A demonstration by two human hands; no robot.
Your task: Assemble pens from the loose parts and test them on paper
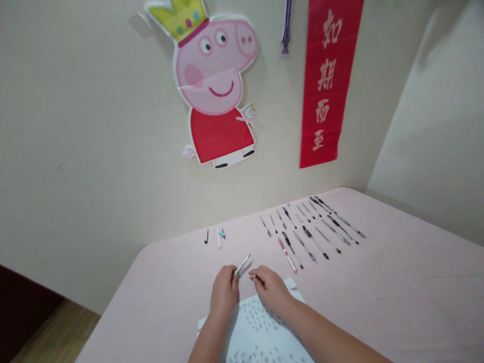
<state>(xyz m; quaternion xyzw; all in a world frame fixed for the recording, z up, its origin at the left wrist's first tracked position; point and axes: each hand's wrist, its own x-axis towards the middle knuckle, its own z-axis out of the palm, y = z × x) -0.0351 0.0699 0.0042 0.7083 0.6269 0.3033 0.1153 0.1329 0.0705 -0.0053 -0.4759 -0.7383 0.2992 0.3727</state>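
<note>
My left hand (225, 291) is closed around the lower end of a slim white pen (243, 264), which points up and to the right. A thin greyish piece (246, 267) shows just beside it, too blurred to name. To the right, my right hand (271, 288) has its fingers curled together close to the pen but apart from it; whatever it pinches is hidden. Below both wrists lies a white sheet (264, 343) with rows of small dark marks, partly covered by my forearms.
Two rows of pens (314, 241) lie on the pink tabletop (408, 282) at the right, among them a pink-and-white pen (289, 257). Further left are a thin black piece (206, 236), a white tube (219, 238) and a small blue piece (222, 234). Behind stands a wall (113, 151).
</note>
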